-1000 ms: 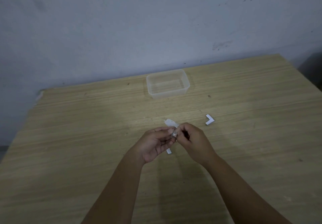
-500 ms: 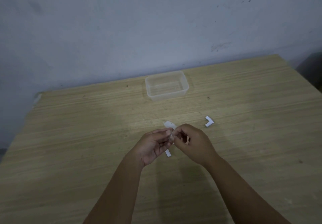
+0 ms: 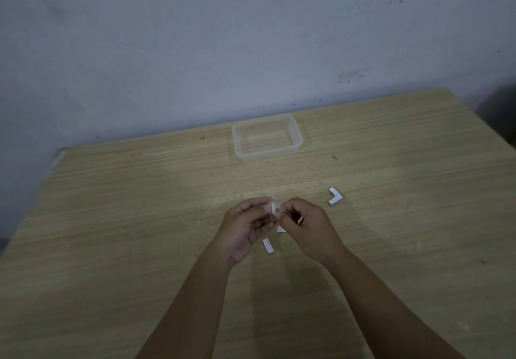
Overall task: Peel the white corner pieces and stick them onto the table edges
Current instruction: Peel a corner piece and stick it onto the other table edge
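Note:
My left hand and my right hand meet above the middle of the wooden table. Between their fingertips they pinch a small white corner piece, mostly hidden by the fingers. A second white L-shaped corner piece lies on the table to the right of my right hand. A small white strip lies on the table just below my hands, and a white scrap shows between them.
A clear plastic container stands near the table's far edge by the grey wall. A whitish bit sits at the table's far left corner. The table's right edge runs off at the upper right.
The white piece that stuck out above my fingers has been drawn in between them. Both hands stay together at the same spot, with small finger movements.

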